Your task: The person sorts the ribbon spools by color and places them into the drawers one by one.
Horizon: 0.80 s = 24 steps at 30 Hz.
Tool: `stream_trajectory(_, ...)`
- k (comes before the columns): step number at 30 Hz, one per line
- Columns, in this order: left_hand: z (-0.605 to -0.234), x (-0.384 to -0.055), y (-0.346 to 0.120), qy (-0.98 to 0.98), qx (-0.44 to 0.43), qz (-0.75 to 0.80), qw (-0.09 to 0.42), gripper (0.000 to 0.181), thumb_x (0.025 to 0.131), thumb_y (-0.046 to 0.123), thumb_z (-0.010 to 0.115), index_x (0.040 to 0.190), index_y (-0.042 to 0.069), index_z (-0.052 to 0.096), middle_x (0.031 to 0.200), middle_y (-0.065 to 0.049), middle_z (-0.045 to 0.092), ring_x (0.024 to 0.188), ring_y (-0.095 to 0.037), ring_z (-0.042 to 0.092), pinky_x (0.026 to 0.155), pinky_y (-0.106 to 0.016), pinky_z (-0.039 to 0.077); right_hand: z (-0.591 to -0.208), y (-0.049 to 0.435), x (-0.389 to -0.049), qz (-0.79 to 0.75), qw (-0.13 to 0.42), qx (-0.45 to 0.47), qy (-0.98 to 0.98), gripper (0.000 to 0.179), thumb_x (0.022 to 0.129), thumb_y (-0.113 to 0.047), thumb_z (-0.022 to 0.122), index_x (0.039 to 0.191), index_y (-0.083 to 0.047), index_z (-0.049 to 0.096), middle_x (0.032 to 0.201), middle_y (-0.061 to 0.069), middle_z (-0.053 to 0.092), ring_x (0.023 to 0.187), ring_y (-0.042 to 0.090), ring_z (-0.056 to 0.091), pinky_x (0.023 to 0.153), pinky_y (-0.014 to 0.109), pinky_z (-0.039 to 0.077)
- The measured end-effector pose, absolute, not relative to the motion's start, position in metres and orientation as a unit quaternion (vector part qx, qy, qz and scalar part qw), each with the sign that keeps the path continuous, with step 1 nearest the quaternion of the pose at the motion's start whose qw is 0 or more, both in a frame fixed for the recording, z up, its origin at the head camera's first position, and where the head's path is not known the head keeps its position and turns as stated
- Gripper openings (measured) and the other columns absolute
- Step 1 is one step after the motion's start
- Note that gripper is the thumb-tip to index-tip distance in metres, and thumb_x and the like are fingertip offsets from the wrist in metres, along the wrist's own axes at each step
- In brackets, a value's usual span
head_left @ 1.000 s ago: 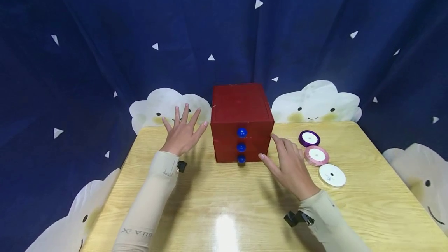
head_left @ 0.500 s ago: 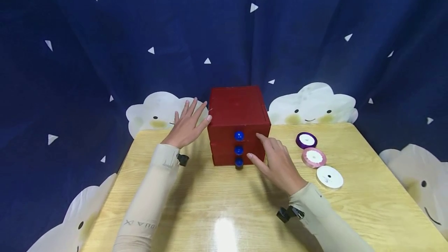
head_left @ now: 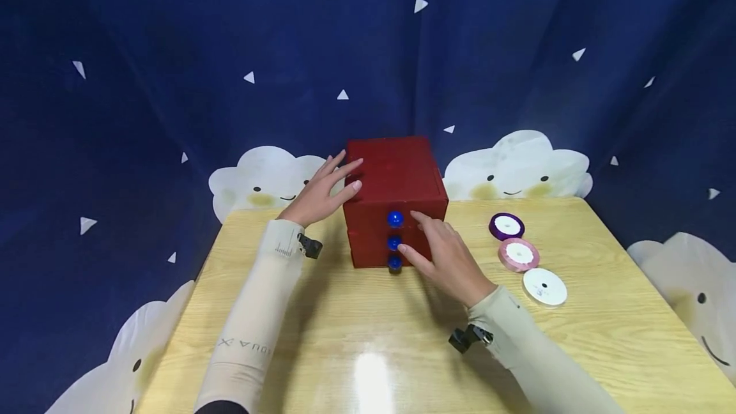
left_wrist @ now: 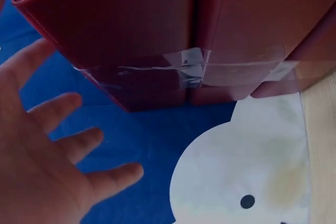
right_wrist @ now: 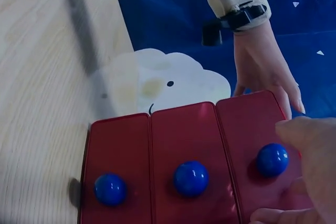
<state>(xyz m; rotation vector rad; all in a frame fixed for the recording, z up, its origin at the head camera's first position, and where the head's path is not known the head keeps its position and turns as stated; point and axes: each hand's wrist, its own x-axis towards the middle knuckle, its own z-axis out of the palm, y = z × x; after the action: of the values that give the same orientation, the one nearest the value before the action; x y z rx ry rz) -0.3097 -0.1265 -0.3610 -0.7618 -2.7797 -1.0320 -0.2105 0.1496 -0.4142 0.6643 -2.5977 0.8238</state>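
A red box of three stacked drawers (head_left: 397,168) stands at the back of the table, a round blue knob on each drawer front. My left hand (head_left: 319,197) is at the box's top left edge, fingers spread, overlapping the lid in the head view. In the left wrist view its fingers (left_wrist: 121,178) splay beside the taped side wall. My right hand (head_left: 451,264) hovers before the drawer fronts, thumb and fingers apart. Its index fingertip is just right of the top knob (right_wrist: 272,159); nothing is between thumb and fingers. The middle knob (right_wrist: 191,178) and bottom knob (right_wrist: 110,189) stick out alongside.
Right of the box lie a purple ribbon spool (head_left: 507,227), a pink ribbon spool (head_left: 519,254) and a white spool (head_left: 545,287) in a row on the wooden table (head_left: 333,337). A dark blue curtain (head_left: 379,37) with white clouds hangs close behind.
My left hand has moved right, from beside the box to its top left edge. My right hand has moved left across the drawer fronts to near the top knob. The box stays put.
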Motion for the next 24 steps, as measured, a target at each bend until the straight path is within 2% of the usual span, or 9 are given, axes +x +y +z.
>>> stream_trajectory(5, -0.358, -0.32, -0.121, -0.891, -0.271, -0.364, 0.029, 0.059, 0.092, 0.062, 0.046, 0.146, 0.044, 0.035, 0.161, 0.009, 0.012, 0.147, -0.013, 0.0, 0.112, -0.061, 0.014, -0.41, 0.146, -0.215, 0.287, 0.172, 0.242, -0.911, 0.07, 0.091, -0.053, 0.057, 0.145, -0.013, 0.039, 0.125, 0.006, 0.058, 0.112, 0.019, 0.052, 0.1, 0.046, 0.041)
stream_trajectory(15, -0.365, -0.33, -0.118, -0.881, -0.269, -0.388, 0.032, 0.057, 0.092, 0.059, 0.049, 0.146, 0.042, 0.038, 0.16, 0.011, 0.016, 0.147, -0.019, 0.005, 0.114, -0.055, 0.014, -0.408, 0.132, -0.22, 0.289, 0.188, 0.264, -0.901, 0.065, 0.09, -0.045, 0.063, 0.142, -0.013, 0.043, 0.118, 0.004, 0.062, 0.105, 0.021, 0.056, 0.088, 0.04, 0.047)
stream_trajectory(19, -0.37, -0.333, -0.115, -0.878, -0.274, -0.392, 0.029, 0.056, 0.092, 0.057, 0.05, 0.145, 0.039, 0.041, 0.16, 0.009, 0.018, 0.147, -0.023, 0.01, 0.114, -0.054, 0.016, -0.408, 0.129, -0.219, 0.287, 0.182, 0.264, -0.903, 0.064, 0.089, -0.043, 0.065, 0.142, -0.013, 0.044, 0.123, 0.003, 0.061, 0.106, 0.022, 0.057, 0.09, 0.041, 0.048)
stream_trajectory(22, -0.373, -0.335, -0.115, -0.875, -0.28, -0.394, 0.023, 0.056, 0.093, 0.056, 0.05, 0.145, 0.038, 0.042, 0.16, 0.008, 0.018, 0.147, -0.022, 0.013, 0.114, -0.054, 0.018, -0.409, 0.126, -0.22, 0.288, 0.189, 0.263, -0.901, 0.06, 0.09, -0.043, 0.064, 0.14, -0.015, 0.047, 0.122, 0.002, 0.061, 0.104, 0.02, 0.059, 0.087, 0.041, 0.05)
stream_trajectory(24, -0.375, -0.336, -0.116, -0.873, -0.28, -0.398, 0.021, 0.055, 0.093, 0.056, 0.05, 0.145, 0.037, 0.043, 0.16, 0.009, 0.018, 0.146, -0.02, 0.014, 0.113, -0.054, 0.019, -0.41, 0.124, -0.223, 0.294, 0.202, 0.26, -0.897, 0.054, 0.09, -0.041, 0.064, 0.137, -0.017, 0.05, 0.115, 0.0, 0.064, 0.098, 0.018, 0.06, 0.082, 0.039, 0.052)
